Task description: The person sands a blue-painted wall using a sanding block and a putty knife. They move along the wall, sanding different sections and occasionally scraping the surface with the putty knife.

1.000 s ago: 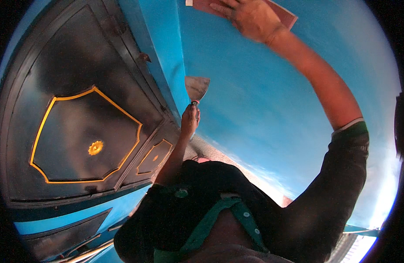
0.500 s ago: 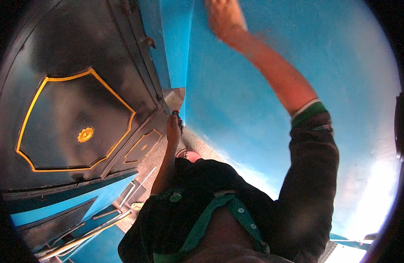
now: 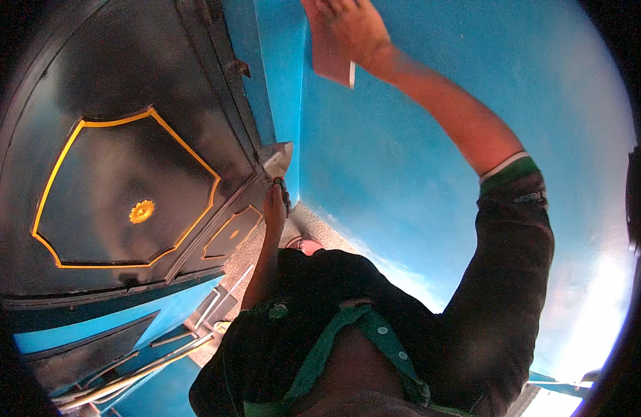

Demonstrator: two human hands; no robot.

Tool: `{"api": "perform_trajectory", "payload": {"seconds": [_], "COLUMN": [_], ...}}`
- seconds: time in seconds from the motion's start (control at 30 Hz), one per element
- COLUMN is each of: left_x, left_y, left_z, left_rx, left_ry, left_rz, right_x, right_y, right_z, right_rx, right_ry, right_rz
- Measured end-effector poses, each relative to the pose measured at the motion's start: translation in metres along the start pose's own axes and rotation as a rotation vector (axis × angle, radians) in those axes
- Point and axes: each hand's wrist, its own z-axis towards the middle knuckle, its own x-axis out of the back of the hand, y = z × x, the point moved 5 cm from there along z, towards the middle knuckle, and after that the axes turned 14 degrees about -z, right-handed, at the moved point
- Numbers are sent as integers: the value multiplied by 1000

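Observation:
My right hand (image 3: 354, 29) is raised high against the blue wall (image 3: 417, 139) and presses a flat reddish-brown sheet (image 3: 330, 59) to it. The sheet sticks out below and to the left of my fingers. My left hand (image 3: 274, 206) hangs low by the wall's corner, closed on the dark handle of a scraper whose grey metal blade (image 3: 278, 157) points up. My dark sleeve with a green cuff (image 3: 509, 174) covers the right upper arm.
A black metal door (image 3: 126, 104) with a gold-lined panel and a gold flower ornament (image 3: 142, 210) fills the left. Speckled floor (image 3: 320, 226) and my foot (image 3: 303, 243) show below. Metal bars (image 3: 146, 361) lie at lower left.
My right hand has slid left along the wall with the sheet, which now shows below the fingers. My left hand still holds the scraper and has shifted only slightly.

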Motion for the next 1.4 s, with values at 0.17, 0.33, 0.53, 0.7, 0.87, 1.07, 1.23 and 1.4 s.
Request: {"api": "perform_trajectory", "payload": {"seconds": [0.17, 0.33, 0.53, 0.7, 0.87, 1.07, 1.23, 1.4], "left_x": [6, -39, -9, -7, 8, 13, 4, -1], "left_y": [6, -4, -15, 12, 26, 30, 28, 22], "left_z": [-9, -17, -14, -28, -43, -52, -36, -39], "left_rx": [75, 161, 199, 90, 27, 49, -713, -539], "left_ry": [141, -58, 3, -58, -11, 35, -200, -293], "left_rz": [105, 81, 139, 227, 223, 269, 865, 839], "right_x": [24, 11, 25, -19, -35, -10, 18, 25], "right_y": [68, 105, 10, -147, -212, -96, 55, 55], "right_z": [40, 29, -4, -79, -97, -55, -16, -10], "right_rx": [-183, -381, -292, 18, 62, -14, -254, -280], "right_ry": [61, -14, 20, 36, 30, 20, 45, -65], "right_rz": [65, -25, 168, 243, 190, 513, 144, 219]}}
